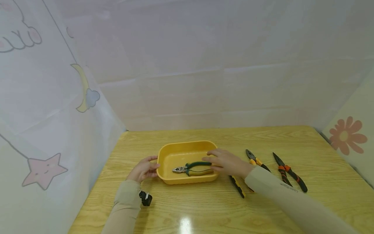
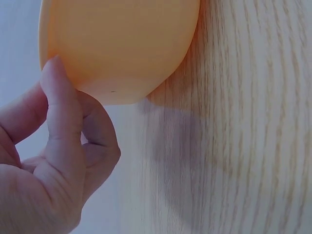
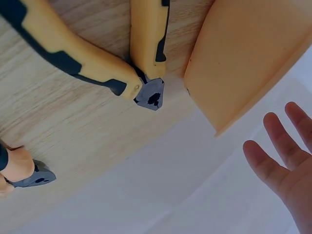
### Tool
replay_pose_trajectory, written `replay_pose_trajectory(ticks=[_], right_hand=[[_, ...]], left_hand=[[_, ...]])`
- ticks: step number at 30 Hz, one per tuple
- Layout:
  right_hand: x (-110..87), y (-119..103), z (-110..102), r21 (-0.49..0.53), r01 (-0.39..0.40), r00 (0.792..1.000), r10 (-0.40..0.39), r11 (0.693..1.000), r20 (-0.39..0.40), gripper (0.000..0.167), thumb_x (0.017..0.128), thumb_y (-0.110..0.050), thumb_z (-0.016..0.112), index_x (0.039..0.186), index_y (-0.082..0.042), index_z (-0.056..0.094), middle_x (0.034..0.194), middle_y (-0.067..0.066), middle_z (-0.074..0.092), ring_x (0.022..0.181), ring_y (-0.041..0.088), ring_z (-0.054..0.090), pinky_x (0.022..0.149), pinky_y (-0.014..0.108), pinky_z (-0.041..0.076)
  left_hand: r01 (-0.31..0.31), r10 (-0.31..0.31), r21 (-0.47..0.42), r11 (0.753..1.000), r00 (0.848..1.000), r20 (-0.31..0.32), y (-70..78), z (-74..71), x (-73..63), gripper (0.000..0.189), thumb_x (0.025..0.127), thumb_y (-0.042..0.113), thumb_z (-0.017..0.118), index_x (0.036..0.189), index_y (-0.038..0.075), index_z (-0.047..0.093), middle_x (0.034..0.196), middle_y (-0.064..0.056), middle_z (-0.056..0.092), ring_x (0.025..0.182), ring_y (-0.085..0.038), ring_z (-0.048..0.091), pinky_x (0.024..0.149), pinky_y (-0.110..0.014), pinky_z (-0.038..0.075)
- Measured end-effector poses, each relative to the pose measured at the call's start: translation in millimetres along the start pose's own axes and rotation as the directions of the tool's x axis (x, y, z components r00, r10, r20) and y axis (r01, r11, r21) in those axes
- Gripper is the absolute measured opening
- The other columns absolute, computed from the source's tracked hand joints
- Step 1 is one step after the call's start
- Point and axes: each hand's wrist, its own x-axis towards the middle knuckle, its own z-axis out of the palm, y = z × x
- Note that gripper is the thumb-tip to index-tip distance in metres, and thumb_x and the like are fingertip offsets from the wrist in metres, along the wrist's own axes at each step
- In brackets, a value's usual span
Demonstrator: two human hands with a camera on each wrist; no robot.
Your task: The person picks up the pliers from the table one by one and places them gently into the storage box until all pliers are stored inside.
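Note:
My left hand (image 1: 143, 169) pinches the left end of a yellow plastic container (image 1: 172, 158). In the left wrist view a thumb tip (image 2: 55, 73) lies against the container's rim. Inside the container are combination pliers (image 1: 200, 173) with green and yellow handles, their metal head pointing left. My right hand (image 1: 229, 162) is over the container's right end, fingertips right by the handle ends of these pliers. The right wrist view shows that hand's fingers (image 3: 280, 134) straight and spread, with nothing between them.
Right of the container lie yellow-and-black pliers (image 3: 105, 73), partly hidden by the right hand and forearm in the head view. Farther right are another yellow-and-black pair (image 1: 250, 155) and red-and-black long-nose pliers (image 1: 298, 180). A small black device (image 1: 145, 198) shows by the left wrist.

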Motion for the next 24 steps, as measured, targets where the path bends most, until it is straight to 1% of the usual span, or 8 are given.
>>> replay_pose_trajectory(ticks=[5,10,13,20,24], right_hand=[[-9.5,-1,-3,-0.023,-0.007,0.999,0.006,1.000,-0.043,0.045,0.091,-0.019,0.070,0.133,-0.010,0.059,0.126,0.015,0.058,0.109,0.030,0.056,0.091,0.048,0.048],[-16.8,-4,-6,-0.031,-0.031,0.998,0.030,0.999,-0.049,0.047,0.090,-0.020,0.071,0.134,-0.011,0.058,0.125,0.015,0.057,0.110,0.031,0.056,0.091,0.048,0.048],[-20.6,-5,-8,-0.038,-0.038,0.998,0.036,0.999,-0.054,0.049,0.089,-0.020,0.072,0.134,-0.009,0.058,0.124,0.016,0.058,0.109,0.031,0.056,0.090,0.048,0.049],[-29.3,-7,-13,-0.059,-0.056,0.997,0.052,0.997,-0.064,0.048,0.087,-0.017,0.073,0.132,-0.008,0.059,0.121,0.017,0.059,0.105,0.031,0.058,0.085,0.048,0.050],[-36.9,-6,-13,-0.074,-0.073,0.995,0.068,0.995,-0.073,0.047,0.088,-0.019,0.073,0.132,-0.010,0.060,0.119,0.015,0.059,0.105,0.030,0.058,0.085,0.048,0.050]], left_hand=[[-0.002,0.002,0.010,1.000,1.000,0.002,-0.1,-0.2,1.0,0.054,0.097,-0.003,0.054,0.147,-0.002,0.033,0.094,-0.017,0.060,0.066,-0.016,0.059,0.053,-0.022,0.053],[-0.001,0.001,0.006,1.000,1.000,0.020,0.0,0.1,-1.2,0.056,0.097,-0.002,0.054,0.148,-0.003,0.031,0.091,-0.015,0.060,0.065,-0.015,0.059,0.054,-0.022,0.053],[-0.010,0.010,0.003,1.000,0.999,0.032,0.2,-0.3,-2.3,0.057,0.097,-0.003,0.053,0.148,-0.004,0.029,0.090,-0.014,0.060,0.066,-0.015,0.059,0.055,-0.023,0.053],[-0.009,0.008,0.016,1.000,1.000,0.029,1.2,0.5,-4.1,0.058,0.097,-0.002,0.054,0.149,-0.004,0.028,0.089,-0.013,0.059,0.066,-0.015,0.058,0.055,-0.023,0.053],[-0.006,0.006,0.014,1.000,1.000,0.028,1.4,0.3,-3.4,0.057,0.097,-0.002,0.053,0.149,-0.003,0.029,0.088,-0.012,0.059,0.064,-0.014,0.057,0.054,-0.022,0.052]])
